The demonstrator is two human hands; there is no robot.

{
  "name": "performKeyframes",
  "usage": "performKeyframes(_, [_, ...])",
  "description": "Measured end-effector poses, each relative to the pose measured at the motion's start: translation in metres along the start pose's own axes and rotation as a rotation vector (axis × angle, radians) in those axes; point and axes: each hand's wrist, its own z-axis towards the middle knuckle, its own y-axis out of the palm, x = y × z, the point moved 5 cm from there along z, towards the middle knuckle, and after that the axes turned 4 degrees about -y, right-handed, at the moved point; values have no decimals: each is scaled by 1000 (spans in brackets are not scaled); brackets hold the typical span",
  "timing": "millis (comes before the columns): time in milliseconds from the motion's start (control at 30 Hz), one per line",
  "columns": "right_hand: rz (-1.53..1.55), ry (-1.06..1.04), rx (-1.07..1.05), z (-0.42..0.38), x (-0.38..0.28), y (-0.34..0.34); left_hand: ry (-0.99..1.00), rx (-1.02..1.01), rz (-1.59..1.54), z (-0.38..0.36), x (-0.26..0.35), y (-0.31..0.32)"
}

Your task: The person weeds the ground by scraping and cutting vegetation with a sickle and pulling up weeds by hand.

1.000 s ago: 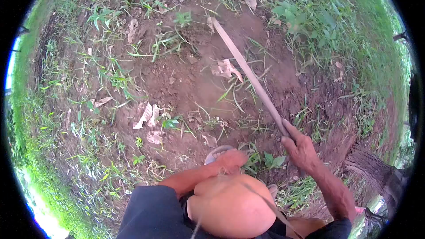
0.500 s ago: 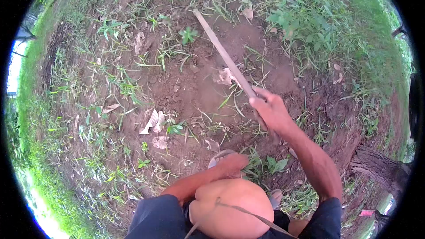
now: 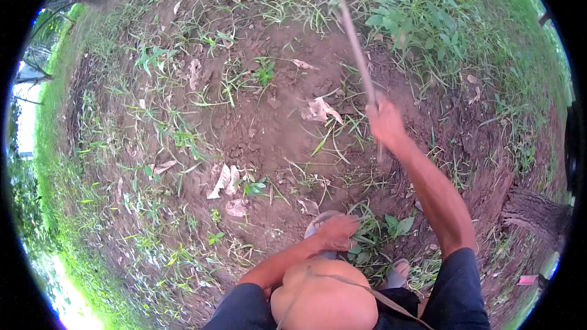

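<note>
My right hand (image 3: 386,123) is closed around a long wooden stick (image 3: 358,49), gripping it near its lower end. The stick slants up and slightly left, and its far end, blurred by motion, is over the grass at the top. Down by my sandalled foot (image 3: 313,227), my left hand (image 3: 340,232) is curled closed beside a leafy weed (image 3: 397,226). Its fingertips are mostly hidden, so I cannot make out what is in it. Between the hands is brown soil with a crumpled dry leaf (image 3: 319,110).
Dry leaves (image 3: 225,180) and grass tufts are scattered on the ground. Dense green plants (image 3: 422,18) grow at upper right. A tree trunk (image 3: 535,214) stands at right. My rounded bare knee (image 3: 324,305), crossed by a cord (image 3: 361,286), blocks the bottom.
The stick has swung right and up with my right hand, and it stands more upright. My left hand stays by the foot. The whole view has shifted slightly.
</note>
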Motion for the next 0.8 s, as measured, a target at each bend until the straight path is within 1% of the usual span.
performKeyframes(67, [-41,20,-116,-47,10,6,10,134,-39,-6,-10,11])
performKeyframes(100, [-52,15,-180,-73,16,1,14,136,-41,-5,-6,3])
performKeyframes(133, [-61,14,-244,-102,20,-13,-26,154,-148,-9,-1,-16])
performKeyframes(167, [-59,86,-345,-127,24,-33,-65,171,-253,-12,-4,-34])
performKeyframes(200, [-55,156,-449,-151,31,-55,-70,249,-234,-16,-17,-48])
performKeyframes(233, [-90,79,-462,-179,47,-76,-78,326,-215,-22,-31,-65])
performKeyframes(267, [-125,-1,-476,-205,63,-97,-103,393,-122,-22,-29,-105])
performKeyframes(300, [-124,97,-480,-230,69,-120,-130,454,-28,-27,-26,-142])
performKeyframes(333, [-119,201,-481,-257,75,-141,-304,645,-109,-44,-69,-145])
performKeyframes(367, [-238,312,-509,-286,92,-157,-265,811,-94,-45,-89,-172])
performKeyframes(400, [-359,426,-533,-319,111,-171,-308,883,4,-45,-108,-200])
performKeyframes(433, [-284,542,-468,-356,131,-181,-358,953,99,-45,-128,-229])
performKeyframes(467, [-210,655,-401,-393,144,-187,-500,968,315,-41,-140,-257])
performKeyframes(500, [-141,746,-319,-419,135,-185,-669,944,268,-31,-164,-283])
performKeyframes(533, [-75,744,-284,-428,122,-179,-664,1063,353,-25,-169,-297])
performKeyframes(567, [-8,745,-245,-436,109,-172,-794,1025,256,-12,-193,-308])
performKeyframes(600, [-6,767,-238,-438,104,-165,-923,979,161,6,-209,-316])
performKeyframes(633, [-21,777,-221,-432,106,-154,-916,957,159,31,-215,-318])
performKeyframes(700, [-3,756,-152,-409,114,-129,-1004,706,60,86,-209,-304])
performKeyframes(733, [28,725,-105,-389,115,-121,-929,707,107,112,-190,-288])
performKeyframes(767, [5,707,-92,-361,101,-117,-856,709,151,137,-164,-269])
performKeyframes(800, [-16,684,-75,-335,89,-114,-734,606,116,158,-145,-249])
